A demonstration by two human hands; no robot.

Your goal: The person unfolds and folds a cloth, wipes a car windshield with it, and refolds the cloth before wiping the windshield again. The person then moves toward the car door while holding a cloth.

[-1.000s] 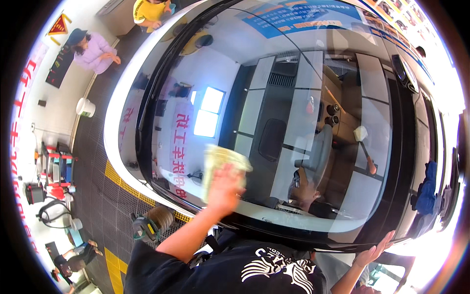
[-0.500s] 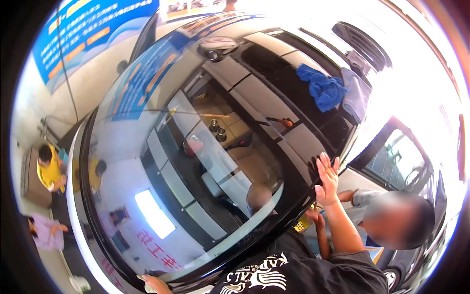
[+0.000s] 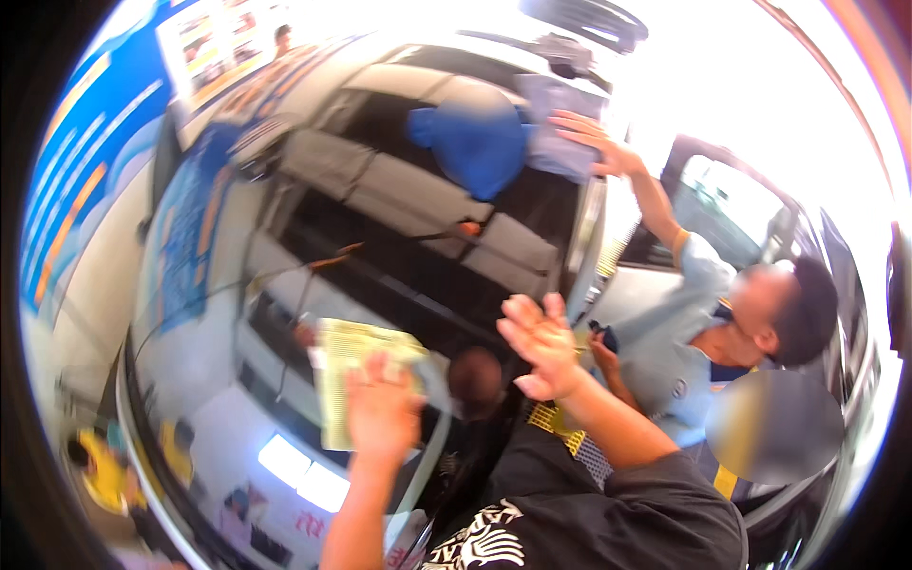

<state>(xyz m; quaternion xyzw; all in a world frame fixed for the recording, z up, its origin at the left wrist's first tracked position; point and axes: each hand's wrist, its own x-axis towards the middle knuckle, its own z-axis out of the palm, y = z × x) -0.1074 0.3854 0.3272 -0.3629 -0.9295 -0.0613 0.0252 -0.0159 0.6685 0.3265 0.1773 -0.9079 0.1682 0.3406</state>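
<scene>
My left hand (image 3: 383, 408) is over a car's windscreen (image 3: 228, 399), back upward, with its fingers on a pale yellow cloth (image 3: 340, 347). The cloth spreads out past the fingers; motion blur hides whether it touches the glass. My right hand (image 3: 543, 347) is held up near the windscreen's right side, fingers apart and nothing in it. Farther off on the car, a blue cloth (image 3: 475, 157) lies beside a grey-blue cloth (image 3: 560, 100). A co-worker's hand (image 3: 608, 152) reaches to that grey-blue cloth.
To my right stands the co-worker in a light blue shirt (image 3: 689, 347), close beside the car. Behind that person is another dark vehicle (image 3: 731, 214). A person in yellow (image 3: 104, 470) is at the far left, near a wall with a blue banner (image 3: 95, 161).
My left hand has come up from the lower edge over the glass, and the yellow cloth now shows with it. My right hand has shifted left. The co-worker's arm has stretched out. My view has turned.
</scene>
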